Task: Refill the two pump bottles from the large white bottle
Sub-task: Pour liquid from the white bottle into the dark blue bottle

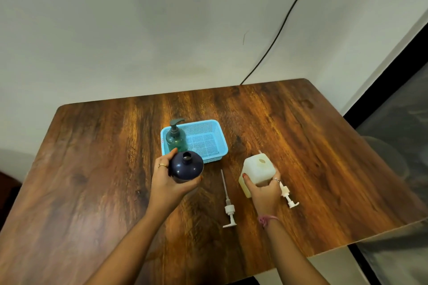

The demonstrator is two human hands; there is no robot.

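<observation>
My left hand [166,180] grips a dark blue round bottle [186,165] with its neck open and no pump on it, standing just in front of the basket. My right hand [264,192] holds the large white square bottle [258,170], upright, its top opening uncovered. A green pump bottle [176,137] with its pump fitted stands in the left end of the blue basket [208,140]. One white pump head with a long tube [228,203] lies on the table between my hands. A second white pump [287,195] lies to the right, partly hidden behind my right hand.
The wooden table [92,169] stands against a pale wall, its right edge [382,231] close to my right arm. A black cable [278,37] runs down the wall behind the table's far edge.
</observation>
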